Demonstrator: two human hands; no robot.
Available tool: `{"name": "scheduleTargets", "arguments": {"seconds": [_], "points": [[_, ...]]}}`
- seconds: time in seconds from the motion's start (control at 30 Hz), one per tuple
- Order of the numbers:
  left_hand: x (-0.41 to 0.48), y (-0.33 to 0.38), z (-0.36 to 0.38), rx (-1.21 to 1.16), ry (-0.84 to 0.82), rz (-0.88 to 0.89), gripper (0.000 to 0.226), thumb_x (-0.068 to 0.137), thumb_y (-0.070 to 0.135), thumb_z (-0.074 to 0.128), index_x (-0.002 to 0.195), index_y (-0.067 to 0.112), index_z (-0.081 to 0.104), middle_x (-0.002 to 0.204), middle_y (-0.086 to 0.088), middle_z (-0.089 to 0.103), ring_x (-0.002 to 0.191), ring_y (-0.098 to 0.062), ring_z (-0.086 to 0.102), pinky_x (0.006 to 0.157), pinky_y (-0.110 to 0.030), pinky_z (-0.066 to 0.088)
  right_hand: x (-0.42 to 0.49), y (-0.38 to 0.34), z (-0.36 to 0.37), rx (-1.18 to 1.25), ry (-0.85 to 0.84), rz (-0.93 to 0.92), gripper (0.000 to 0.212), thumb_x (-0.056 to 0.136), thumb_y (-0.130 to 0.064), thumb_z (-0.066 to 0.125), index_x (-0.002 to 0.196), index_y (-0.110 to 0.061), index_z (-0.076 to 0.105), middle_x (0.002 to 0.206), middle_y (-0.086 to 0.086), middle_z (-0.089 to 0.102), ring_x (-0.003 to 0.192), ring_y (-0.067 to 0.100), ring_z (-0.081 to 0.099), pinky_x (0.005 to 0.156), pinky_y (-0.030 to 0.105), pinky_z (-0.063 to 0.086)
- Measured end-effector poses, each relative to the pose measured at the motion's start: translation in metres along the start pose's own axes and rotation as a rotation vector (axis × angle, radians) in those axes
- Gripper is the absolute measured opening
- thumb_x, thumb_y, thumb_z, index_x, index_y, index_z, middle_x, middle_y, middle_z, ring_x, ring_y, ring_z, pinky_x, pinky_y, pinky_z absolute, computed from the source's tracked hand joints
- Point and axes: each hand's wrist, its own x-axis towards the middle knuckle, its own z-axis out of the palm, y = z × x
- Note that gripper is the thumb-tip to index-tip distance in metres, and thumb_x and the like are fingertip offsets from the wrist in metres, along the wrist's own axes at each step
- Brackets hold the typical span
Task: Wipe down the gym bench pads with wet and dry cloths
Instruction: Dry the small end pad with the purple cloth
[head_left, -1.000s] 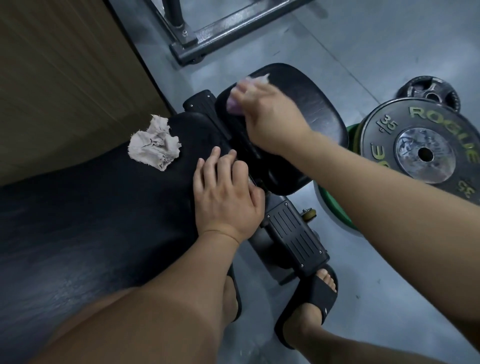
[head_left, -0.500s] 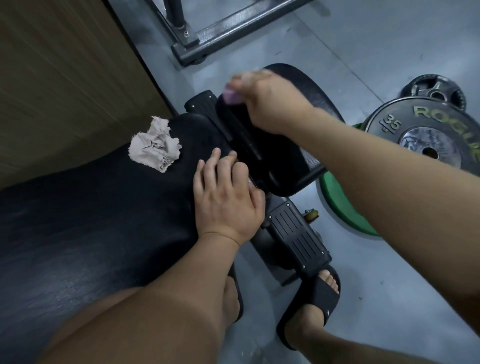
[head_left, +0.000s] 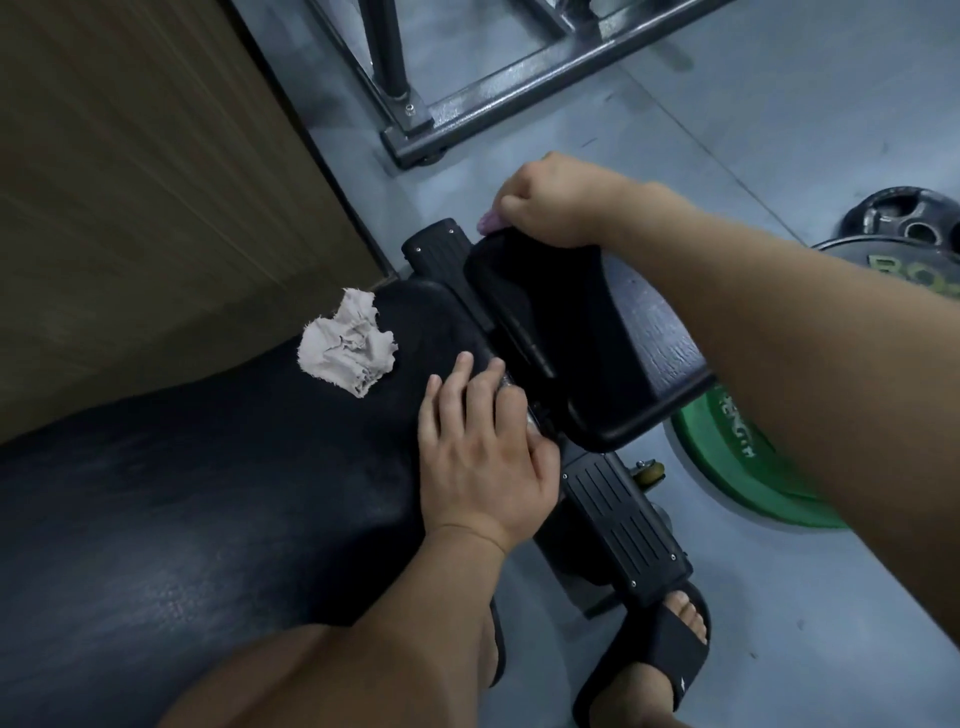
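Observation:
The long black bench pad (head_left: 218, 499) fills the lower left, and the smaller black seat pad (head_left: 576, 332) sits beyond it. My left hand (head_left: 480, 457) lies flat with straight fingers on the end of the long pad by the gap. At the far edge of the seat pad my right hand (head_left: 558, 202) grips a purple cloth (head_left: 489, 224), of which only a corner shows. A crumpled pale grey cloth (head_left: 348, 351) lies loose on the long pad, left of my left hand.
A wooden wall panel (head_left: 130, 182) stands at the left. A grey steel rack base (head_left: 498, 98) crosses the floor at the top. Green (head_left: 737, 467) and black (head_left: 914, 228) weight plates lie at the right. The bench's black frame (head_left: 618, 525) and my sandalled feet (head_left: 654, 660) are below.
My right hand has carried the purple cloth from the middle of the seat pad to its far edge. The left hand and the grey cloth have stayed put.

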Motion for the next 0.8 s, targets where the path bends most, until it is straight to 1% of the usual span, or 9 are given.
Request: {"name": "scheduleTargets", "arguments": {"seconds": [0.13, 0.2, 0.27, 0.37, 0.43, 0.5, 0.57, 0.67, 0.8], "points": [[0.000, -0.002, 0.000, -0.015, -0.014, 0.002, 0.026, 0.083, 0.025, 0.055, 0.104, 0.013, 0.063, 0.139, -0.010, 0.057, 0.146, -0.034, 0.035, 0.121, -0.055, 0.022, 0.022, -0.020, 0.000, -0.089, -0.156, -0.028, 0.039, 0.094, -0.049, 0.063, 0.116, -0.018, 0.073, 0.124, 0.008, 0.065, 0.108, 0.029, 0.055, 0.086, 0.030, 0.042], [0.000, -0.002, -0.001, -0.023, -0.018, 0.010, 0.026, 0.082, 0.026, 0.054, 0.104, 0.013, 0.062, 0.139, -0.010, 0.057, 0.146, -0.034, 0.035, 0.120, -0.055, 0.023, 0.025, -0.029, 0.003, -0.116, -0.219, -0.051, 0.034, 0.094, -0.042, 0.065, 0.114, -0.015, 0.070, 0.126, 0.008, 0.066, 0.106, 0.031, 0.058, 0.083, 0.031, 0.043], [0.000, -0.002, -0.001, -0.028, -0.020, 0.011, 0.027, 0.082, 0.026, 0.054, 0.104, 0.013, 0.062, 0.139, -0.011, 0.057, 0.146, -0.034, 0.035, 0.120, -0.055, 0.023, 0.027, -0.033, 0.005, -0.132, -0.253, -0.065, 0.032, 0.095, -0.042, 0.064, 0.115, -0.017, 0.069, 0.130, 0.008, 0.064, 0.108, 0.031, 0.058, 0.085, 0.029, 0.041], [0.000, -0.002, 0.000, -0.014, -0.022, 0.007, 0.029, 0.083, 0.027, 0.054, 0.106, 0.013, 0.063, 0.140, -0.010, 0.057, 0.146, -0.033, 0.035, 0.121, -0.054, 0.022, 0.023, -0.022, -0.006, -0.204, -0.269, -0.061, 0.050, 0.101, -0.052, 0.053, 0.127, -0.012, 0.066, 0.138, 0.012, 0.057, 0.127, 0.032, 0.052, 0.096, 0.029, 0.038], [0.000, -0.001, 0.000, -0.008, -0.020, 0.007, 0.028, 0.084, 0.026, 0.055, 0.107, 0.012, 0.063, 0.139, -0.010, 0.057, 0.146, -0.033, 0.036, 0.121, -0.054, 0.023, 0.025, 0.002, -0.019, -0.207, -0.225, 0.032, 0.059, 0.093, -0.062, 0.055, 0.117, -0.010, 0.066, 0.128, 0.010, 0.059, 0.119, 0.032, 0.053, 0.105, 0.036, 0.041], [0.000, -0.001, 0.000, -0.006, -0.016, 0.004, 0.027, 0.085, 0.025, 0.055, 0.106, 0.012, 0.064, 0.139, -0.010, 0.057, 0.145, -0.034, 0.037, 0.120, -0.055, 0.024, 0.024, 0.024, -0.031, -0.195, -0.191, 0.123, 0.053, 0.092, -0.061, 0.060, 0.104, -0.011, 0.064, 0.117, 0.007, 0.055, 0.106, 0.028, 0.051, 0.103, 0.039, 0.041], [0.000, 0.000, 0.000, -0.003, -0.011, 0.004, 0.026, 0.085, 0.025, 0.055, 0.106, 0.012, 0.063, 0.139, -0.010, 0.057, 0.145, -0.034, 0.037, 0.120, -0.055, 0.024, 0.022, 0.034, -0.038, -0.192, -0.148, 0.180, 0.047, 0.093, -0.057, 0.061, 0.100, -0.010, 0.065, 0.122, 0.011, 0.058, 0.106, 0.032, 0.052, 0.103, 0.042, 0.043], [0.000, 0.000, 0.000, -0.011, -0.011, 0.007, 0.026, 0.084, 0.025, 0.056, 0.105, 0.012, 0.063, 0.138, -0.010, 0.057, 0.145, -0.034, 0.036, 0.121, -0.055, 0.022, 0.016, 0.010, -0.029, -0.161, -0.152, 0.104, 0.052, 0.096, -0.050, 0.060, 0.117, -0.004, 0.068, 0.133, 0.022, 0.058, 0.120, 0.041, 0.054, 0.103, 0.040, 0.045], [0.000, -0.001, -0.001, -0.014, -0.005, 0.007, 0.026, 0.082, 0.025, 0.055, 0.103, 0.012, 0.061, 0.138, -0.011, 0.057, 0.145, -0.034, 0.036, 0.120, -0.055, 0.023, 0.017, -0.035, -0.002, -0.170, -0.214, 0.013, 0.049, 0.096, -0.049, 0.058, 0.126, -0.011, 0.066, 0.132, 0.014, 0.061, 0.122, 0.034, 0.054, 0.091, 0.032, 0.040]]}}
